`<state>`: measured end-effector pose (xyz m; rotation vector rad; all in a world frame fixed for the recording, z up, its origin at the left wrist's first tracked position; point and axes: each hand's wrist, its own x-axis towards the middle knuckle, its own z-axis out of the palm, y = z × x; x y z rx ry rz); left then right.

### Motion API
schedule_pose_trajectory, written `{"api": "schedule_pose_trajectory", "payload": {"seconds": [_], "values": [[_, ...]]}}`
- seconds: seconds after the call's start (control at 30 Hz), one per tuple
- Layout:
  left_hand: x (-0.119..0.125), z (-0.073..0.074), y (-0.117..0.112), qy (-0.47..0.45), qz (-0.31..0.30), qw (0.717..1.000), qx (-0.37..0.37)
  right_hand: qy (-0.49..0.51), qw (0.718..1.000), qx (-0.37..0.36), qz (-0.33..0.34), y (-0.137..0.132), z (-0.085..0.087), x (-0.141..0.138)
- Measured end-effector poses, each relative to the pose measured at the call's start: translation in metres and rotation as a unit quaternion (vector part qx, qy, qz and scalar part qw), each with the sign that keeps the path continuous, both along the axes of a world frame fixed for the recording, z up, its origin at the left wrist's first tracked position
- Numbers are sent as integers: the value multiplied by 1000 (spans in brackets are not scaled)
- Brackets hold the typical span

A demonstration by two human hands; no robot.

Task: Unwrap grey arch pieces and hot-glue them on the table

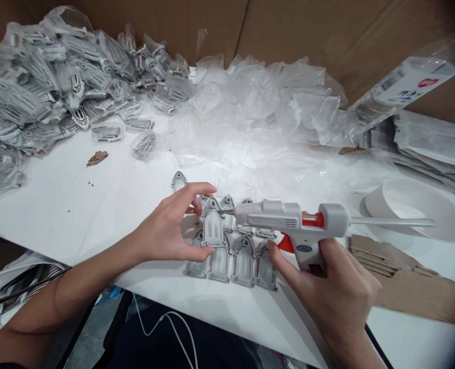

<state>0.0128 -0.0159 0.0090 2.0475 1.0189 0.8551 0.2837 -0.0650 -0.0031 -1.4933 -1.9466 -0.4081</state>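
My left hand (169, 225) curves around a grey, window-shaped piece with a pointed top (213, 225), thumb at its lower end and fingers by its tip. That piece overlaps several similar grey pieces (243, 261) laid out in two rows on the table. My right hand (338, 287) grips a white hot glue gun (273, 214) by its handle. Its metal nozzle points left, at the top part of the piece by my left hand. A clear glue stick (392, 222) juts out of the gun's back. My right index finger is mostly hidden behind the gun.
Plastic-wrapped grey pieces (58, 82) form a big heap at the back left. Crumpled clear bags (250, 97) spread along the back. To the right are a white curved container (438, 210) and torn cardboard (415, 287). A white cable (173, 320) hangs below the table's front edge.
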Motion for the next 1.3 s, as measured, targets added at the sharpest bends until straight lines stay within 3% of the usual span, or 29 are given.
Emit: {"api": "schedule_pose_trajectory", "payload": {"seconds": [0.33, 0.53, 0.73, 1.2, 1.3], "values": [[-7, -1, 10, 57, -1, 992, 114, 61, 995, -68, -36, -2, 0, 4], [-8, 12, 11, 91, -9, 992, 84, 170, 971, -155, -64, 2, 4, 4], [-28, 28, -2, 182, 20, 982, 53, 245, 940, -229, -59, 4, 8, 5], [-64, 5, -21, 234, 41, 969, -64, 299, 905, -302, -8, 8, 7, 6], [-66, 3, -22, 238, 40, 969, -57, 313, 898, -310, -2, 8, 9, 6]]}}
